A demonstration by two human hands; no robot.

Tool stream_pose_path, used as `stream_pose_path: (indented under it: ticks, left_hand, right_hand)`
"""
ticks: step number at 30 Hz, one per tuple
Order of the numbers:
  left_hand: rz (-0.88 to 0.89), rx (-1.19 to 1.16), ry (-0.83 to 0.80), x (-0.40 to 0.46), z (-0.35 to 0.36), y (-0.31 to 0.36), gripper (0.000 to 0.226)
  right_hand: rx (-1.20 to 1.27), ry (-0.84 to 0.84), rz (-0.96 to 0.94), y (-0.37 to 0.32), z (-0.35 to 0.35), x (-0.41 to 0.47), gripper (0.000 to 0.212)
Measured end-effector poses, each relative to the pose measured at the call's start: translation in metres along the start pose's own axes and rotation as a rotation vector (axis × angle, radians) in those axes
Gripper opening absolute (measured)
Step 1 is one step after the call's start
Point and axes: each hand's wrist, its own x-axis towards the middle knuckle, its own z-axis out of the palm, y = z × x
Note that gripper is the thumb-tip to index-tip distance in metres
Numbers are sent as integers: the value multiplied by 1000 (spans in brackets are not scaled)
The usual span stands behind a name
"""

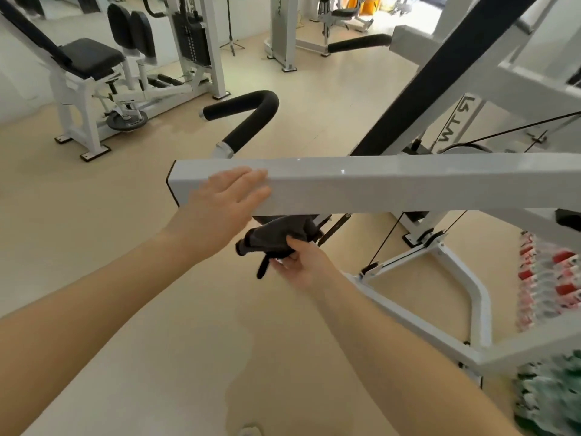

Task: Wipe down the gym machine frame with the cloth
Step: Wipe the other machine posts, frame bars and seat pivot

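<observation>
A white square beam (377,180) of the gym machine frame runs across the middle of the view. My left hand (220,209) lies flat with straight fingers against the beam's near side, close to its left end. Just below the beam, my right hand (298,259) grips a dark grey cloth (276,237), bunched up against the beam's underside. A loose strip of the cloth hangs down by my fingers.
A black padded handle (248,118) curves up behind the beam's left end. The frame's white base legs (440,278) and black cables (386,240) spread at right. Other white machines (94,77) stand at the back on the beige floor (125,278). Red and green packaging (547,278) lies at far right.
</observation>
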Motion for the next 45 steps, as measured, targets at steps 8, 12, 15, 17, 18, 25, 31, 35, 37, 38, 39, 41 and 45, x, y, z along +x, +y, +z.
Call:
stream_pose_path:
  ticks: [8, 12, 15, 17, 18, 25, 31, 35, 37, 38, 39, 41, 45]
  left_hand:
    - [4, -1, 21, -20, 7, -40, 52]
    - [-18, 54, 127, -23, 25, -35, 51]
    - [-21, 76, 145, -25, 31, -30, 56]
    - [-10, 98, 160, -23, 31, -28, 56]
    - [-2, 120, 173, -20, 32, -25, 54]
    - [66, 152, 318, 21, 39, 19, 41]
    - [-25, 231, 348, 59, 53, 49, 45]
    - [-174, 191, 296, 79, 57, 69, 46]
    - [-211, 169, 287, 82, 56, 72, 45]
    - [-231, 154, 279, 81, 56, 75, 44]
    - [-256, 139, 273, 81, 55, 78, 45]
    - [-304, 137, 250, 81, 53, 84, 49]
    - [-304, 176, 252, 84, 49, 93, 51]
  right_hand:
    - [353, -140, -134, 22, 50, 19, 22]
    - [493, -172, -202, 4, 38, 15, 29]
    - [598, -170, -265, -17, 16, 9, 29]
    - [525, -114, -296, -22, -3, 5, 29]
    - [446, -82, -300, -21, -7, 4, 30]
    - [402, -129, -181, -14, 20, 25, 23]
    - [428, -99, -261, -64, -34, 11, 23]
    - [457, -89, -294, -104, -75, -5, 25]
    - [488, -125, -251, -105, -74, -6, 26]
    - [478, -141, -211, -101, -67, -5, 26]
    - [455, -158, -159, -95, -59, -4, 26]
    - [424, -192, -60, -81, -46, 1, 25]
    - [419, -172, 5, -86, -53, 2, 23]
